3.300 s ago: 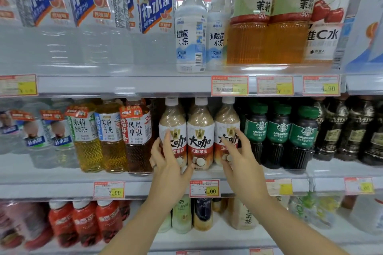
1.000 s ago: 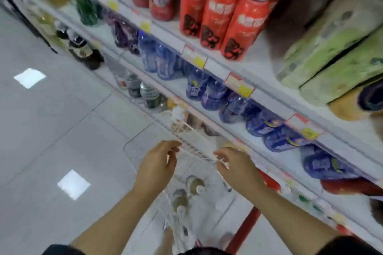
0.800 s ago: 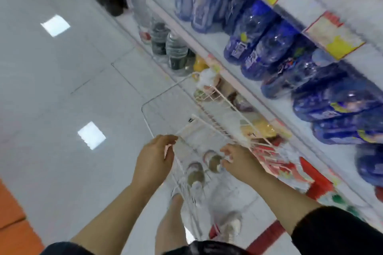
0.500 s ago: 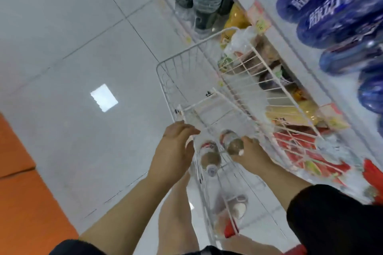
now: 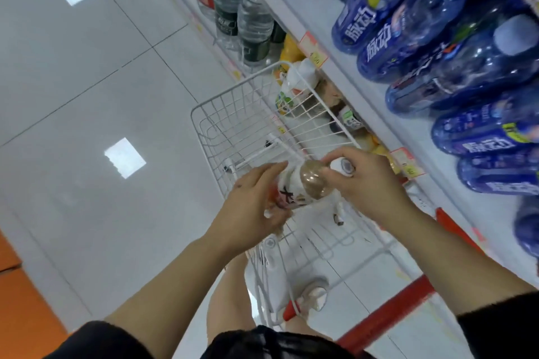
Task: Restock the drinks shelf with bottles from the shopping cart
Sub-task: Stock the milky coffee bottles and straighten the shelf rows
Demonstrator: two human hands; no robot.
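I look down into a white wire shopping cart [image 5: 201, 125] beside the drinks shelf [image 5: 361, 102]. My left hand [image 5: 248, 207] grips a coffee drink bottle [image 5: 288, 195] with a white and red label. Touching it is a second brown bottle [image 5: 313, 182], which my right hand [image 5: 370, 183] holds by its white-capped end. Both bottles hover above the cart's basket, close together. One more bottle [image 5: 315, 294] lies low in the cart. The blur makes the exact grip hard to read.
Blue bottles [image 5: 437, 67] lie in rows on the shelf at right. Large water bottles [image 5: 248, 23] stand on the bottom shelf beyond the cart. A red bar [image 5: 388, 312] crosses near my right forearm. Grey tiled floor [image 5: 87, 96] lies to the left.
I turned from the coffee row on the shelf down to the cart. Both hands reached into the basket, each closed on a bottle, and the bottles are now lifted.
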